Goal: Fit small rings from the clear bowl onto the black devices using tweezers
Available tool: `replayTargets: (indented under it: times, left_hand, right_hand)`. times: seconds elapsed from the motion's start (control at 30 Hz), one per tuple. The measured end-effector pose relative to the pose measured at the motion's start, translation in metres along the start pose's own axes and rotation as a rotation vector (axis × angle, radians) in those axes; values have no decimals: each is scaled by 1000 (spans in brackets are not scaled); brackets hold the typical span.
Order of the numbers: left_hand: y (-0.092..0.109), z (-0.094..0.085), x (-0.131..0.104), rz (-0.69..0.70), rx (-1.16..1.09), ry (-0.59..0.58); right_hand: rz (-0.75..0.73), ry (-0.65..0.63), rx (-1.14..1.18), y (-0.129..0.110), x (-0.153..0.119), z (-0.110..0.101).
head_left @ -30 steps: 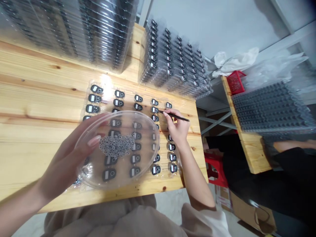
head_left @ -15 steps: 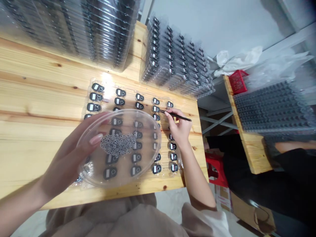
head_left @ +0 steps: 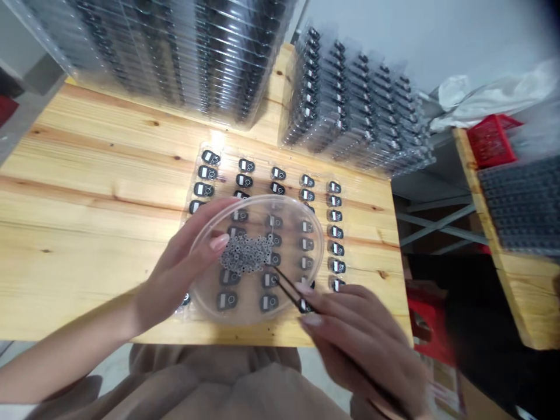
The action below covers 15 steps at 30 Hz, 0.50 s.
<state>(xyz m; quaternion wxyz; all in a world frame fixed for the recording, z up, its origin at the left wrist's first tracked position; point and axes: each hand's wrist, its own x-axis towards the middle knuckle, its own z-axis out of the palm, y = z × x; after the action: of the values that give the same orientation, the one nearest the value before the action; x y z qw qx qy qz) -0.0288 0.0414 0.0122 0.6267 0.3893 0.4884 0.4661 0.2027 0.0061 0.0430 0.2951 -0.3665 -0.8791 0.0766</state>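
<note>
My left hand [head_left: 192, 254] grips the left rim of a clear round plastic lid-like dish [head_left: 245, 309], thumb inside it. A heap of small grey ring-shaped parts [head_left: 247, 254] lies in the dish. In my right hand [head_left: 354, 326] is a pair of dark tweezers [head_left: 286, 286], closed around by my fingers; the tips reach the right edge of the heap. Whether a ring is between the tips I cannot tell. Beneath the dish is a clear blister tray [head_left: 262, 158] with rows of small black oval devices [head_left: 336, 232], each with a white label and a round ring mark.
A tall stack of clear trays [head_left: 175, 58] stands at the back left of the wooden table [head_left: 100, 233]. Another stack of filled trays [head_left: 354, 105] is behind the tray. To the right are a second table [head_left: 520, 291], a red basket [head_left: 492, 140] and a red stool [head_left: 429, 326].
My right hand has moved from a device on the tray's right side back and down to the dish, bringing the tweezer tips to the heap. The view has shifted, so everything sits further right.
</note>
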Motion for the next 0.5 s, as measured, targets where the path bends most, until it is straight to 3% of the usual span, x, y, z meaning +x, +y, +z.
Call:
replayTargets:
  times: [0.07, 0.2, 0.5]
  left_hand:
    - [0, 0, 0, 0, -2, 3]
    - [-1, -1, -2, 17, -7, -18]
    - [-1, -2, -1, 58, -22, -71]
  right_hand:
    - [-109, 7, 8, -6, 9, 14]
    - [-152, -10, -6, -2, 23, 36]
    - [-178, -14, 17, -5, 28, 43]
